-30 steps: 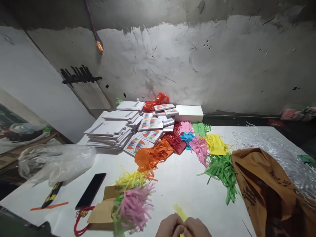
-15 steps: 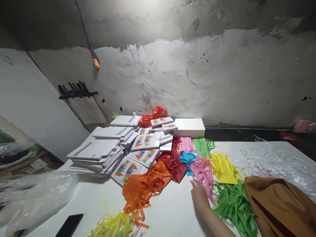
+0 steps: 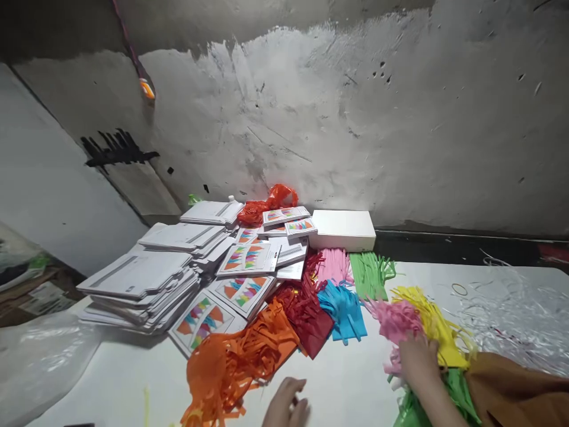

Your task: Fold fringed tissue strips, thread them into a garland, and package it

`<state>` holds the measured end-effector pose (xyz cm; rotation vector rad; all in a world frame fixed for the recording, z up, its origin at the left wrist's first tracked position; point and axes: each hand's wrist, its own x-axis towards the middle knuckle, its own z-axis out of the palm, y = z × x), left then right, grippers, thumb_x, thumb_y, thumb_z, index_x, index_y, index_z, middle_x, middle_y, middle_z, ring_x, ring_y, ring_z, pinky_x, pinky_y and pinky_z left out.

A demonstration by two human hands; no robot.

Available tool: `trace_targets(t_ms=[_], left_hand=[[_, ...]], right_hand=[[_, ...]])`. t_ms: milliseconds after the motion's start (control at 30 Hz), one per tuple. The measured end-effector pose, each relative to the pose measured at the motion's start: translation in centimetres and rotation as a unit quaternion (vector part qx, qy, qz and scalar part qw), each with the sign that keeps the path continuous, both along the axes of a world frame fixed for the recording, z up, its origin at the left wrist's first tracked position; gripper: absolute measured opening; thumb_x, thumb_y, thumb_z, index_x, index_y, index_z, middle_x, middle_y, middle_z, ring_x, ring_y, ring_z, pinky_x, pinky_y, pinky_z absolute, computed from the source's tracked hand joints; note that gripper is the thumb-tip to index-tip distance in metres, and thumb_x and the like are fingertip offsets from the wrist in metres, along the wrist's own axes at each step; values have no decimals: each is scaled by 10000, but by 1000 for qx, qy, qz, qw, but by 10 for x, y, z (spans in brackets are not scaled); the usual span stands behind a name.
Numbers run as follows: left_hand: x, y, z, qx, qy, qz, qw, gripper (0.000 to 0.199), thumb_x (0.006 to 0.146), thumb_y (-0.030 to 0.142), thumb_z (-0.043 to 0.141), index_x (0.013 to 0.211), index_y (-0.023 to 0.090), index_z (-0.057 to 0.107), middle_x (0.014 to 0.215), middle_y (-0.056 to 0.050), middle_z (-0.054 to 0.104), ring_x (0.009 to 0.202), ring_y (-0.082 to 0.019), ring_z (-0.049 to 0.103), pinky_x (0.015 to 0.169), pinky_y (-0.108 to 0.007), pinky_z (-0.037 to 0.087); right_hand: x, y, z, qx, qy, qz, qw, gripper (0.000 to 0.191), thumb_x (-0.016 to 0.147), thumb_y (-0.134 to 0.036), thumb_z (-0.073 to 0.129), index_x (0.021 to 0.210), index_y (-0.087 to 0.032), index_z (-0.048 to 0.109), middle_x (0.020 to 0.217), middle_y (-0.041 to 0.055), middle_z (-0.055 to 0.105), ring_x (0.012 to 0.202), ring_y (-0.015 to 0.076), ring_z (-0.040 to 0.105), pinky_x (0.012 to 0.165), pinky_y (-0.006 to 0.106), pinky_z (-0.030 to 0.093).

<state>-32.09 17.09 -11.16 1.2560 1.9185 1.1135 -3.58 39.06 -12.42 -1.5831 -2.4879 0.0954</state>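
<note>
My right hand (image 3: 418, 359) is on a bundle of pink fringed tissue paper (image 3: 395, 320), its fingers closed on the near side and partly hidden. Yellow fringed paper (image 3: 438, 326) lies against that hand, and green fringed paper (image 3: 453, 385) is under the wrist. At the bottom centre my left hand (image 3: 287, 406) is over the white table (image 3: 342, 385), fingers slightly curled and apart, holding nothing. To its left is a heap of orange fringed paper (image 3: 253, 350). Dark red (image 3: 311, 320) and blue fringed paper (image 3: 342, 311) lie between the hands, farther back.
Stacks of white card sleeves (image 3: 137, 273) and printed packets (image 3: 249, 258) cover the back left. A white box (image 3: 342, 230) and a red plastic bag (image 3: 271, 204) stand by the wall. Brown paper (image 3: 515, 385) and clear plastic wrap (image 3: 520, 320) lie at right.
My right hand has moved right onto the pink paper, which has shifted right, uncovering more of the blue. My left hand has come into view. The camera has moved in closer.
</note>
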Motion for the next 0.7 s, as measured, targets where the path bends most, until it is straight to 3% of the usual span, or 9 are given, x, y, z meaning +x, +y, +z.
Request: trace_targets(t_ms=[67, 133, 267, 400, 500, 567, 700], left_hand=[[26, 42, -8, -9, -61, -4, 998, 288, 778, 437, 636, 904, 193, 723, 932, -107, 693, 871, -255, 649, 816, -363, 520], [43, 78, -17, -23, -147, 35, 988, 233, 736, 332, 668, 877, 153, 717, 915, -109, 691, 885, -255, 642, 846, -376, 500], [51, 124, -32, -14, -196, 82, 977, 288, 710, 240, 651, 963, 109, 692, 1031, -143, 684, 1017, -269, 620, 960, -389, 441], [44, 133, -40, 10, -252, 118, 960, 356, 717, 296, 660, 1031, 128, 654, 1135, -141, 659, 1109, -263, 582, 1009, -367, 402], [48, 129, -45, -3, -332, 110, 937, 398, 731, 464, 666, 936, 125, 630, 897, -111, 675, 843, -247, 647, 812, -393, 504], [56, 127, -47, -22, -398, 83, 913, 477, 737, 586, 637, 848, 123, 604, 705, -63, 624, 619, -206, 616, 639, -383, 521], [73, 128, -51, -12, -495, 45, 868, 514, 647, 579, 760, 857, 140, 594, 690, -15, 589, 558, -143, 578, 577, -310, 504]], right_hand=[[-36, -11, -10, -6, 32, 37, 999, 125, 785, -170, 637, 691, -198, 715, 900, 174, 709, 893, 342, 655, 813, 526, 455], [-77, -19, -22, -19, 73, 90, 993, 251, 840, -83, 498, 821, -186, 727, 895, 143, 721, 843, 255, 683, 771, 394, 510], [-124, -21, -46, -22, 152, 179, 972, 381, 837, -56, 456, 1130, -170, 671, 1248, 137, 644, 1168, 257, 594, 958, 405, 491], [-118, -10, -57, -28, 219, 200, 955, 339, 904, -84, 400, 1081, -163, 678, 1136, 138, 693, 1100, 269, 628, 980, 465, 476], [-102, -8, -54, -49, 269, 192, 942, 316, 958, -158, 376, 1037, -166, 682, 1008, 127, 716, 980, 265, 661, 904, 453, 511], [-90, -13, -49, -73, 302, 187, 932, 310, 975, -209, 382, 1069, -173, 676, 1033, 119, 709, 988, 250, 655, 899, 429, 516], [-69, -35, -39, -138, 345, 174, 912, 268, 942, -256, 469, 997, -203, 725, 1053, 95, 715, 1044, 243, 634, 948, 418, 493]])
